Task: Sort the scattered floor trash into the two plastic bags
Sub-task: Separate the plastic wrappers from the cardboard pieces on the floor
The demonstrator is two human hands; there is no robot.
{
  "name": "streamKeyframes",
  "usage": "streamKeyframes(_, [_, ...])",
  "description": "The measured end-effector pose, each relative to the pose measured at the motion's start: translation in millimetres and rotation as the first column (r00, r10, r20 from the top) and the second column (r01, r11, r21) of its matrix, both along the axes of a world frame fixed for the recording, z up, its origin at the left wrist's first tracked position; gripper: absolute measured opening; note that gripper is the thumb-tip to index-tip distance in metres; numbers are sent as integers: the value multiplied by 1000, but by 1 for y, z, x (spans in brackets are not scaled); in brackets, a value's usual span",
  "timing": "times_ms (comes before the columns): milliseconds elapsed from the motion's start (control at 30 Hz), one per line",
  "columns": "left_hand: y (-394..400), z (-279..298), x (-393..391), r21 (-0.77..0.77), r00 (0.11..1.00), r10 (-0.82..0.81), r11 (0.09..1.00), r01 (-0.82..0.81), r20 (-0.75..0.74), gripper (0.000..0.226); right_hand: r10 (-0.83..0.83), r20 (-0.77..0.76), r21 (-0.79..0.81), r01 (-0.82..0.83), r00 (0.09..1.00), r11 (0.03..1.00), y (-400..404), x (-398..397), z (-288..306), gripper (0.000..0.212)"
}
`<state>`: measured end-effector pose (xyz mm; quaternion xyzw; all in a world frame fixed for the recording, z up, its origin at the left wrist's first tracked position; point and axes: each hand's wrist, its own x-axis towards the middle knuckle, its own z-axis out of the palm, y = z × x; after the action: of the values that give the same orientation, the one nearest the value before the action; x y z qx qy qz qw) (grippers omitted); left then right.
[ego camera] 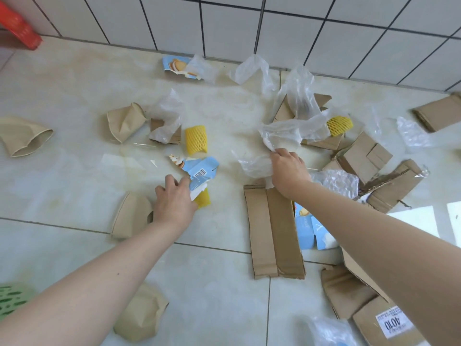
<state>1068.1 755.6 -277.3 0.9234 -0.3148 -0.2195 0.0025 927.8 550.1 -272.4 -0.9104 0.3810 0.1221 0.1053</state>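
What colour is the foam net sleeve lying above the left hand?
Yellow foam net sleeve, clearest in the head view.

We see a glossy, smooth tile floor [224,295] and glazed wall tiles [287,28]. Cardboard [273,231] is matt brown, rough at torn edges. Plastic film [282,133] is thin, crinkly, semi-clear. Foam nets [196,139] are yellow, soft-looking mesh. Blue carton [202,171] is printed paperboard w/ slight sheen. Paper cups [124,122] are matt tan, crushed.

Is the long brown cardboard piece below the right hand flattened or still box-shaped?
Flattened. The cardboard piece lies flat on the floor tiles as two side-by-side panels joined by a crease, with no raised walls.
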Motion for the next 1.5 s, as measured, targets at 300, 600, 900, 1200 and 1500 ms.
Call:
streamKeyframes(300, [0, 6, 2, -128, 991, -8, 992, -9, -135, 37, 41, 123, 41, -46, 992, 998, 11, 2, 19, 35])
streamKeyframes(600, [12, 75, 12, -325, 892, 181, 886, -331, -414, 36, -61, 287, 258, -16, 956, 966, 43, 3, 75, 24])
streamKeyframes(900, [84, 176, 10, -421, 749, 297, 679, -602, -592, 16, -389, 428, 648, 23, 816, 761, 108, 15, 185, 15])
streamKeyframes(1200, [202, 241, 14, -498, 715, 360, 531, -686, -600, 15, -348, 377, 858, -183, 858, 479, 198, 53, 265, 21])
streamKeyframes(1500, [306, 282, 26, -602, 641, 471, 255, -757, -606, 16, -36, 333, 928, -321, 942, 187, 302, 115, 325, 19])
